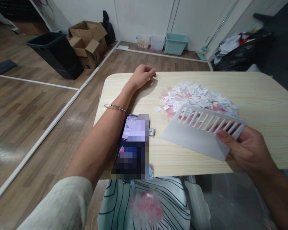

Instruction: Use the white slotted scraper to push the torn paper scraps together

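Observation:
My right hand (252, 147) grips a thin white slotted plate (194, 137) by its right end, thumb on the near face. A row of long slots runs along its upper edge, and its solid lower part faces me. Just beyond it lies a heap of small white paper scraps (196, 95), mixed with pinkish clear bits; the plate hides part of the heap. My left hand (142, 76) rests near the table's far edge, left of the heap, its fingers loosely curled with nothing visible in them. Beside my left forearm lies a phone (131, 150), partly blurred out.
The pale wooden table (266, 105) has rounded corners. In my lap, a pink-and-clear bundle (148, 206) lies on striped cloth (112, 204), with a clear plastic bin (232, 198) to the right. Beyond stand a black bin (57, 54), cardboard boxes (88, 48) and a teal tub (175, 44).

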`<state>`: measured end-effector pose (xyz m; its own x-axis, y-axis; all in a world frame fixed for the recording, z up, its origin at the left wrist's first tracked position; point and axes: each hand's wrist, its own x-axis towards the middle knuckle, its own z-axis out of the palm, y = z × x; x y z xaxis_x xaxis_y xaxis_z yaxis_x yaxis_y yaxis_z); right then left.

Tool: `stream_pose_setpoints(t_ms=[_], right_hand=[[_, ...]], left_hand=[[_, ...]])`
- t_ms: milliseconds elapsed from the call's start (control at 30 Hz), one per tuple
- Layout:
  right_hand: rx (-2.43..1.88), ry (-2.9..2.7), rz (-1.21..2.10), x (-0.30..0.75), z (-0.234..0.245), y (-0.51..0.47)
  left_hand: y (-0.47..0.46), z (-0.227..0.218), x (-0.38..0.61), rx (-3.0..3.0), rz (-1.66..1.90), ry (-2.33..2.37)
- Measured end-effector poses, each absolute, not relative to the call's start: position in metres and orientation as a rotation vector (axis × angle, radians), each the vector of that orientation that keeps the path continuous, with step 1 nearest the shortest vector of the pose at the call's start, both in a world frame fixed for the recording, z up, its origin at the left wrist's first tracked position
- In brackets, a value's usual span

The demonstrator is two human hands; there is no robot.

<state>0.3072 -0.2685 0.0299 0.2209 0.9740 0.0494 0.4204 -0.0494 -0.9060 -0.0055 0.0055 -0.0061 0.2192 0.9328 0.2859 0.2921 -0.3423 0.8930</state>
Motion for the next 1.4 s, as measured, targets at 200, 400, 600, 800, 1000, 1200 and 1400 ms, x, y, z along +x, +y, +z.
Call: stream_pose_setpoints(t_ms=[200, 400, 600, 800, 1000, 1200, 1400], right_hand=[[-1.617, -1.198, 0.92, 0.3105, 0.0272, -0.2699], [-1.613, -1.181, 0.943, 0.3107, 0.0256, -0.272], [-1.641, -1.195, 0.913, 0.3091, 0.0259, -0.2721], [-1.648, -1.233, 0.888, 0.3105, 0.0217, -0.2708], [-1.629, -1.253, 0.884, 0.3118, 0.0227, -0.2701], [-1.589, -1.311, 0.881, 0.3114, 0.0236, -0.2707], [-1.578, -1.332, 0.854, 0.3102, 0.0233, -0.2708]], left_hand=[[0.0046, -0.0049, -0.0055, 1.766, 1.125, 1.151], [0.0038, -0.0049, -0.0047, 1.73, 1.144, 1.133], [0.0063, -0.0075, -0.0047, 1.765, 1.141, 1.139], [0.0078, -0.009, -0.0048, 1.825, 1.165, 1.151], [0.0086, -0.0089, -0.0059, 1.821, 1.158, 1.151], [0.0106, -0.01, -0.0072, 1.834, 1.129, 1.13], [0.0075, -0.0069, -0.0063, 1.82, 1.122, 1.144]])
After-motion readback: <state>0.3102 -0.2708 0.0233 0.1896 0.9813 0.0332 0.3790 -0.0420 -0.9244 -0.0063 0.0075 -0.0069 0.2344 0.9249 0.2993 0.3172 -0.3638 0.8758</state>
